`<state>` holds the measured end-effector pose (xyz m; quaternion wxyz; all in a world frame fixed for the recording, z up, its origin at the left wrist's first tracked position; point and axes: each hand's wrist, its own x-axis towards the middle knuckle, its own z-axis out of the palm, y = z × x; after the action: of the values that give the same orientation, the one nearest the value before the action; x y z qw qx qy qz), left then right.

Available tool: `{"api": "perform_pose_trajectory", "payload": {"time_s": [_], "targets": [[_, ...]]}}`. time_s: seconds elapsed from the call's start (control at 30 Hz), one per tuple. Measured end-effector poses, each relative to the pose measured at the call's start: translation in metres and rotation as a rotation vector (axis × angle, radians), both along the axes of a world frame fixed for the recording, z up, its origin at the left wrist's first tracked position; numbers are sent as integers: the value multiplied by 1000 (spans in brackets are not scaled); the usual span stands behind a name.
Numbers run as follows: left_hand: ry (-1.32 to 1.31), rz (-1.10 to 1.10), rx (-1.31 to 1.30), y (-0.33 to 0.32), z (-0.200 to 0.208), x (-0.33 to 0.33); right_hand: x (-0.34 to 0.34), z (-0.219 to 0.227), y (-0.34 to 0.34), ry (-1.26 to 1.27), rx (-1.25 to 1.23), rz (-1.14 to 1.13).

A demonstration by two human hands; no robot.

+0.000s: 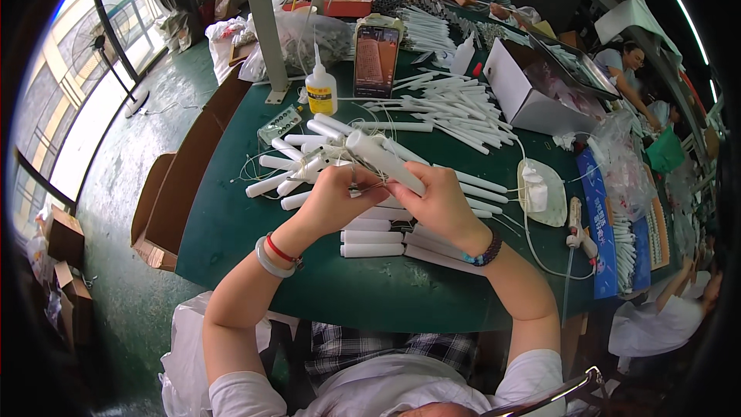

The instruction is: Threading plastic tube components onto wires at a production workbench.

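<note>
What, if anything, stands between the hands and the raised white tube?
Nothing visible blocks the right hand: it grips the white tube near its lower end. Thin pale wires show between the tube and the left hand.

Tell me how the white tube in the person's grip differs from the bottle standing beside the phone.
The white tube is tilted and held in the right hand, while the bottle stands upright on the green table. The white tube looks plain, whereas the bottle wears a yellow label. The white tube keeps a fairly even width; the bottle narrows to a thin nozzle. Both are largely white.
</note>
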<state>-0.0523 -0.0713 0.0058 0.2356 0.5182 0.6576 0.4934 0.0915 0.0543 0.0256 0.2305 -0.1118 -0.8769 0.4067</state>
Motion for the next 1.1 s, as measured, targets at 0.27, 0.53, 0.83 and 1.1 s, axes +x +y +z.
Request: {"api": "perform_pose_trajectory", "payload": {"time_s": [0.27, 0.53, 0.83, 1.1], "targets": [[87, -3, -53, -3, 3, -2, -1, -8, -1, 32, 0, -10], [221, -48, -115, -5, 8, -4, 1, 8, 1, 73, -204, -29], [115, 41, 103, -3, -3, -13, 48, 49, 46, 208, -166, -161], [-32, 110, 133, 1, -1, -19, 76, 52, 51, 78, 16, -225]]}}
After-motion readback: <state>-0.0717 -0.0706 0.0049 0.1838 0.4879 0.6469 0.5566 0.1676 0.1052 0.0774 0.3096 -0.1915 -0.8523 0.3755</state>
